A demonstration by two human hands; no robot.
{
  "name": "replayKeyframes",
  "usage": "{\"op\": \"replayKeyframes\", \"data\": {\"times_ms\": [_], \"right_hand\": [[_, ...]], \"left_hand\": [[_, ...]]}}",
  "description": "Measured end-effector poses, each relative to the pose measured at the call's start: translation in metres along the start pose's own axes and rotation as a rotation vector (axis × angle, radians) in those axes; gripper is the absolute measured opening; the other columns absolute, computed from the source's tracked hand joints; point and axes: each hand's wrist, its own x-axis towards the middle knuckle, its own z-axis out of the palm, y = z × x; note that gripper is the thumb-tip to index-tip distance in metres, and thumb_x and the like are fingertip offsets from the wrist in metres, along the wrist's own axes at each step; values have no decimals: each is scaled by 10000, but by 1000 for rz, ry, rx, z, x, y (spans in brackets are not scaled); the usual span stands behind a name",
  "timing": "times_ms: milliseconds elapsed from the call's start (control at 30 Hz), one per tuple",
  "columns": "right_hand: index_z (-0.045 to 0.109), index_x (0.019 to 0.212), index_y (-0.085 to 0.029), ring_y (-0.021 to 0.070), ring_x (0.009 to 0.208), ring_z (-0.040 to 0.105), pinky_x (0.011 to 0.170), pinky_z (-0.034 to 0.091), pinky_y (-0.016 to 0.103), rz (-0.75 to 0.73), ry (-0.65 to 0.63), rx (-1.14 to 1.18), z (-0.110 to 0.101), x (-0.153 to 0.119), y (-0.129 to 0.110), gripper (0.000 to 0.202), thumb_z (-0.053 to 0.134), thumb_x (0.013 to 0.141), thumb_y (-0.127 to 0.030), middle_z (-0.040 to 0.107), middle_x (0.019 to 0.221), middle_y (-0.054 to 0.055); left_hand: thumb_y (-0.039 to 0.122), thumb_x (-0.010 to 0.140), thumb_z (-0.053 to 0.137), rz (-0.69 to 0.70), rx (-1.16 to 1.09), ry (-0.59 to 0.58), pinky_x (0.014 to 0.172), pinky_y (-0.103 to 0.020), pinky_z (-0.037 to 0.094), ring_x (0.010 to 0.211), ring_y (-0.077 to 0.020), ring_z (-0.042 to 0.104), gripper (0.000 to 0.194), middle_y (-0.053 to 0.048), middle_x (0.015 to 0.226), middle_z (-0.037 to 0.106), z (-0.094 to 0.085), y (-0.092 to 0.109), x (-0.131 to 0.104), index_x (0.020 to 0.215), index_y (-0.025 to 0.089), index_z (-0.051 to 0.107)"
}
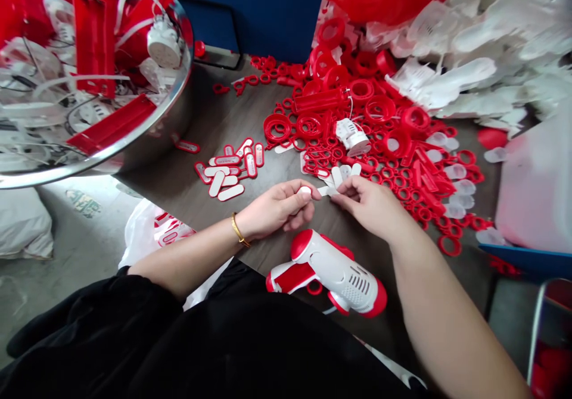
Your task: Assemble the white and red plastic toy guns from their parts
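At lower centre, a red-and-white device is lying. Mid-frame, the left hand is pressing thumb and fingers together; the right hand is pinching a white strip, probably light, bendable, best held by its ends.

Small-parts assembly workshop. Dark worktop is partly covered in loose plastic: pile of red rings at 2 o'clock, heap of white molded parts further out, same heading. Many identical pieces, so batch work. Steel basin at 10 is full of red shells and wired white units. Red-and-white gadget with vent slots, looks put together, at 5. Translucent tub at 3. Bare grey floor at 8, white sack at 9. Right hand pinches small white strips.
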Motion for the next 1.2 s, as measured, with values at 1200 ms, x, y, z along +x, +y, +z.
{"op": "replayKeyframes", "data": {"times_ms": [1200], "right_hand": [[660, 967, -193, 225, 755, 701, 724, 591, 381, 134, 150, 443, 7, -34, 28, 351, 685, 765, -479, 726, 829, 78]], "left_hand": [[205, 883, 562, 509, 1244, 67, 964, -355, 394, 1042, -209, 512, 98, -87, 1082, 602, -10, 33, 34, 897, 151, 643]]}}
